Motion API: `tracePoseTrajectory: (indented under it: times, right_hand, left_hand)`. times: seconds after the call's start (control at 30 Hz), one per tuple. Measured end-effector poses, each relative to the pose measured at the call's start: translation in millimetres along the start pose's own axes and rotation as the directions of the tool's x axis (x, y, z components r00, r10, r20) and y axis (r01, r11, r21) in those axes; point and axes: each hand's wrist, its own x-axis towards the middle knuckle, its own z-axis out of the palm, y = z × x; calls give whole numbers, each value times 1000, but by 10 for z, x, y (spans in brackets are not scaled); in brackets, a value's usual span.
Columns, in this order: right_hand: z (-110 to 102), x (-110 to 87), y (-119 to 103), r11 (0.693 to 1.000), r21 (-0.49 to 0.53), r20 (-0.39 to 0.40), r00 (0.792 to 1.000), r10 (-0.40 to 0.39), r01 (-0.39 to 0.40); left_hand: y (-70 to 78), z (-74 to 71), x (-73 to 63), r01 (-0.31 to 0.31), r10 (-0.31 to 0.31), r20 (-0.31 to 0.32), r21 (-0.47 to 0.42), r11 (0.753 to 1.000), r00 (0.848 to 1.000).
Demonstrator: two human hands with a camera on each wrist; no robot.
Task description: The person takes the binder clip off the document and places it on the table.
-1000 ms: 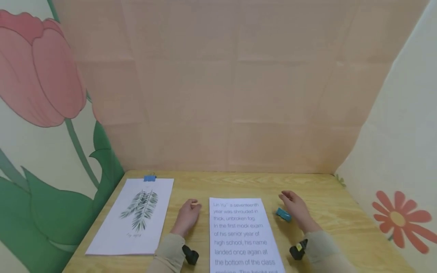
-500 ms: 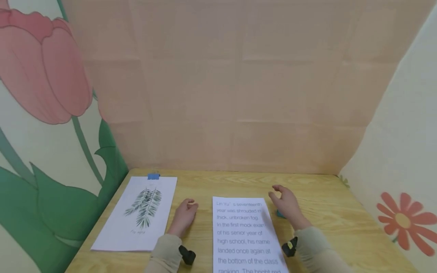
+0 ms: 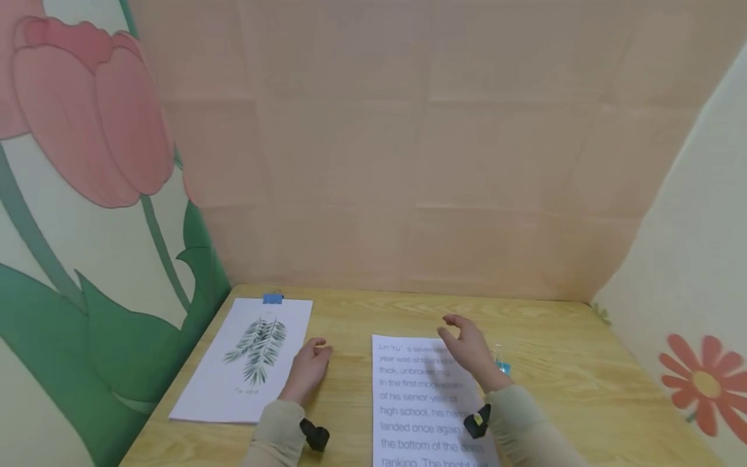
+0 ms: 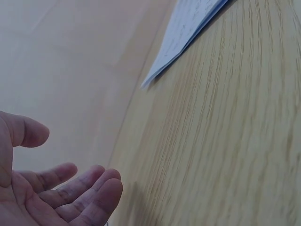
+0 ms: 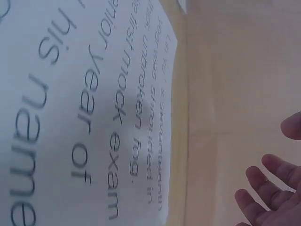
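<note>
A stack of printed text sheets (image 3: 408, 415) lies at the front middle of the table. My right hand (image 3: 470, 350) hovers over its far right corner, fingers loosely bent and holding nothing; in the right wrist view the same hand (image 5: 273, 193) shows its fingers apart. Partly behind that wrist, a blue-teal binder clip (image 3: 503, 368) sits on the table. My left hand (image 3: 307, 373) is between the text sheets and a sheet with a leaf drawing (image 3: 218, 389), overlapping the drawing's right edge in the head view. In the left wrist view the left hand (image 4: 70, 197) has relaxed fingers, nothing in them.
A blue binder clip (image 3: 272, 298) grips the top edge of the leaf drawing. The wooden table (image 3: 560, 363) ends at a pinkish cloth backdrop (image 3: 420, 194). Walls with painted flowers stand on both sides. Dark wrist cameras (image 3: 315, 434) are strapped to the wrists.
My right hand has moved left from beside the teal clip to over the text sheets' corner. The left hand has shifted slightly left towards the drawing. The head view has turned a little left.
</note>
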Motion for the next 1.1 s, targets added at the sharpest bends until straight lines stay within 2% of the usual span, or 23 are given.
tracePoseTrajectory:
  times: [0.2, 0.43, 0.67, 0.87, 1.0, 1.1]
  right_hand:
    - [177, 28, -32, 998, 46, 46, 999, 29, -31]
    - [365, 17, -182, 990, 122, 74, 996, 56, -64]
    - [582, 7, -307, 986, 151, 132, 990, 45, -65]
    - [766, 34, -380, 984, 164, 193, 980, 42, -74]
    - [880, 54, -455, 985, 165, 227, 974, 18, -57]
    - [962, 57, -498, 986, 168, 246, 967, -60, 19]
  left_hand:
    - [-21, -62, 22, 21, -21, -4, 4, 1000, 1000]
    - [-13, -141, 17, -2, 2, -19, 6, 1000, 1000]
    - [-66, -239, 30, -7, 11, -54, 61, 998, 998]
    - [-97, -342, 25, -30, 32, -59, 38, 999, 998]
    - [-127, -409, 18, -61, 65, -85, 50, 997, 994]
    - [-159, -474, 8, -87, 94, -106, 67, 994, 990]
